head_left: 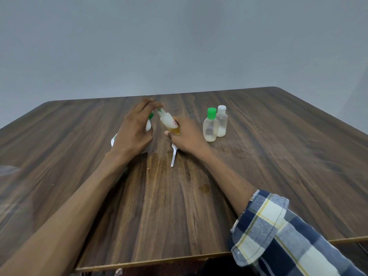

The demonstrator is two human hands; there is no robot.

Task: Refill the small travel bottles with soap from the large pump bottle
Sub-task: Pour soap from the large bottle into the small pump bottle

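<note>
The left hand (135, 124) is arching over the large white pump bottle with green pump (149, 124), fingers pressing down on its head, the nozzle meeting the open mouth of a small translucent plastic travel bottle (169, 122). The right hand (187, 136) is gripping that tilted bottle, amber soap pooling at its base, so filling seems barely underway. Beyond it, a green-capped clear bottle (210, 125) and white-capped clear bottle (222, 121) are standing closed, apparently awaiting refills.

Three small travel bottles: one uncapped (169, 123) in the right grip (187, 136), two capped, green (210, 125) and white (221, 121), right of it. One large pump bottle (148, 126) under the left grip (135, 128). One loose white dip tube (173, 158) near the right grip.
</note>
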